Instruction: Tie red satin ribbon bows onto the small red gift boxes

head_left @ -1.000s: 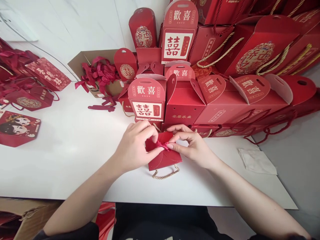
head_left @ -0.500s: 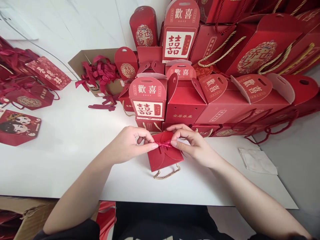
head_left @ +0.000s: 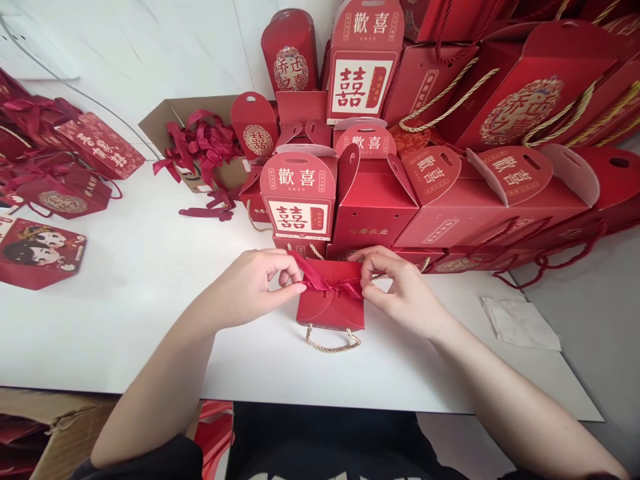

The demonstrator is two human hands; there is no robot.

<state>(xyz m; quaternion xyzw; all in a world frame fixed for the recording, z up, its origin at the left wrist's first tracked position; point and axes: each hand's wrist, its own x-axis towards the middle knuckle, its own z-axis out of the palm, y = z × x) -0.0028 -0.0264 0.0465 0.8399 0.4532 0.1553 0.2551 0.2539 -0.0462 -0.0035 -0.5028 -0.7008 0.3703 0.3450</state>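
Observation:
A small red gift box (head_left: pixel 331 313) with a gold rope handle (head_left: pixel 333 348) stands on the white table in front of me. Over its folded top runs a dark red ribbon (head_left: pixel 320 280), crossed or knotted near the middle. My left hand (head_left: pixel 265 283) pinches the ribbon at the box's left side, thumb against fingers. At the right side, my right hand (head_left: pixel 395 283) pinches the ribbon's other end. The ribbon stretches between both hands, just above the lid. Some fingertips of the right hand are hidden behind the ribbon and box.
Red gift boxes (head_left: pixel 377 200) are stacked right behind the work spot. A cardboard box (head_left: pixel 165 123) of ribbons stands back left, with loose ribbon pieces (head_left: pixel 205 213) before it. More decorated boxes (head_left: pixel 43 250) sit at left. A white cloth or tissue (head_left: pixel 520 323) lies at right.
My hands have moved apart, drawing the ribbon ends outward to left and right. The gift box has turned slightly and now sits straighter.

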